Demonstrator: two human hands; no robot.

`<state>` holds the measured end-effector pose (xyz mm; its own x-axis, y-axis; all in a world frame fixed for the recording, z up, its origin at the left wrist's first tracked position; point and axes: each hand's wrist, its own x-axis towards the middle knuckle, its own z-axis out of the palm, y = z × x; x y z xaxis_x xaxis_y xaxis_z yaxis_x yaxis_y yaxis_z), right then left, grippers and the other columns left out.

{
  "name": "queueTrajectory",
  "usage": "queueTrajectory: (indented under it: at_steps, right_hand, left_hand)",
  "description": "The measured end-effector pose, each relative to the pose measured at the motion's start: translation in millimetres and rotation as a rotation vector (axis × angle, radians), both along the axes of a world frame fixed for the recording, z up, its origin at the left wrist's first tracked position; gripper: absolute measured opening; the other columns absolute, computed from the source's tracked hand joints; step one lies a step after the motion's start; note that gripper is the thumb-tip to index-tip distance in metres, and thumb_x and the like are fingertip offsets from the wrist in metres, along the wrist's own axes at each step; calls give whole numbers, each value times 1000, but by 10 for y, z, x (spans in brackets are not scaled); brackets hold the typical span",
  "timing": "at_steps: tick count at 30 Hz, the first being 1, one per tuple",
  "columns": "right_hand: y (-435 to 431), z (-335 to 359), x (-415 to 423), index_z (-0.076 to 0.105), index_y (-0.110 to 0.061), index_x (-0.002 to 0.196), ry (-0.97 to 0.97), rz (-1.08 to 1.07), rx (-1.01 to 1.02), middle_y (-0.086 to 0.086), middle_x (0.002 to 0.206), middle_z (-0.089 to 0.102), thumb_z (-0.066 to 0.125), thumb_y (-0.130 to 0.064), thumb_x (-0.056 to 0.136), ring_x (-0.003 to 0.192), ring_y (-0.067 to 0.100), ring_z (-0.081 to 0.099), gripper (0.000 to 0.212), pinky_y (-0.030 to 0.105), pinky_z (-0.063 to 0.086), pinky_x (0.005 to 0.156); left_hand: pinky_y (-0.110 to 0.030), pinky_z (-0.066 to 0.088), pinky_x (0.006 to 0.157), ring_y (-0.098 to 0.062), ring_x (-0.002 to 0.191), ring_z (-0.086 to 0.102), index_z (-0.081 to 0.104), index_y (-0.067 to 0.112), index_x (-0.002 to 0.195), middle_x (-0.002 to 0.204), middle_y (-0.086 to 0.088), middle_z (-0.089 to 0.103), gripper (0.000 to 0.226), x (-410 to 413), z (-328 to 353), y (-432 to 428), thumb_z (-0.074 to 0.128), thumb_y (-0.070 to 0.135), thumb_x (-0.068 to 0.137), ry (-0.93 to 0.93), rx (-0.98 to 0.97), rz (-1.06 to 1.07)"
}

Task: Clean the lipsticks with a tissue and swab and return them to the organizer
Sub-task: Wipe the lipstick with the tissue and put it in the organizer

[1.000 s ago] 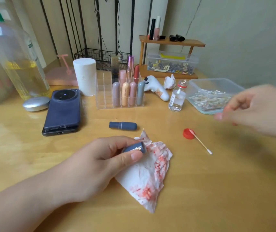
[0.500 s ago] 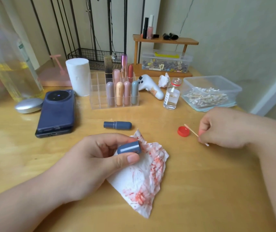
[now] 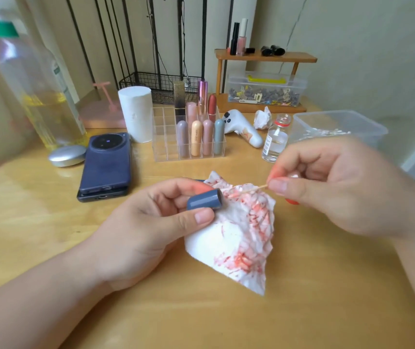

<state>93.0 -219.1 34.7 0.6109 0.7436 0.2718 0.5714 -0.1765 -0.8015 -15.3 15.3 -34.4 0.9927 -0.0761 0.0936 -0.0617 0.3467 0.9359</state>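
Fingers (image 3: pixel 181 188) of the left hand (image 3: pixel 151 230) are wrapped around a short slate-blue plastic lipstick tube (image 3: pixel 202 200). It's pinched between thumb and forefinger, lying sideways with its open end facing right. It might just be the cap, honestly hard to say from this angle. The same hand has a white crumpled tissue smeared with red-pink marks (image 3: pixel 241 238) tucked underneath, and it drapes down toward the pale wooden counter (image 3: pixel 302 311).

The right hand (image 3: pixel 332 187) is pinching a thin wooden cotton swab (image 3: pixel 258 189) at one end. The swab's pinkish tip lies over the top of the tissue, just beside the tube's open mouth.

The clear acrylic organizer (image 3: pixel 164 137) sits well back on the counter behind the hands. It has a bunch of pastel lipsticks (image 3: pixel 196 138) standing upright in its right-hand compartments. Right of it there's a small glass bottle of clear liquid (image 3: pixel 274 143), and a clear plastic tub of swabs (image 3: pixel 339 124) behind the right hand. A dark blue phone (image 3: pixel 105 162) lies left of the organizer.
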Motion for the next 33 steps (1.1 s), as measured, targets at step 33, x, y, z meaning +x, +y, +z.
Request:
queueTrajectory:
  at_steps: [33]
  right_hand:
    - [52,-11,-191,69,-27,84,-262,11,-126,7,62,64,68,-29,82,54,28,58,3,41,48,49]
  left_hand:
    - [-36,58,83,-31,93,73,75,5,105,104,-22,74,28,-30,11,-8,74,20,82,68,-32,-93]
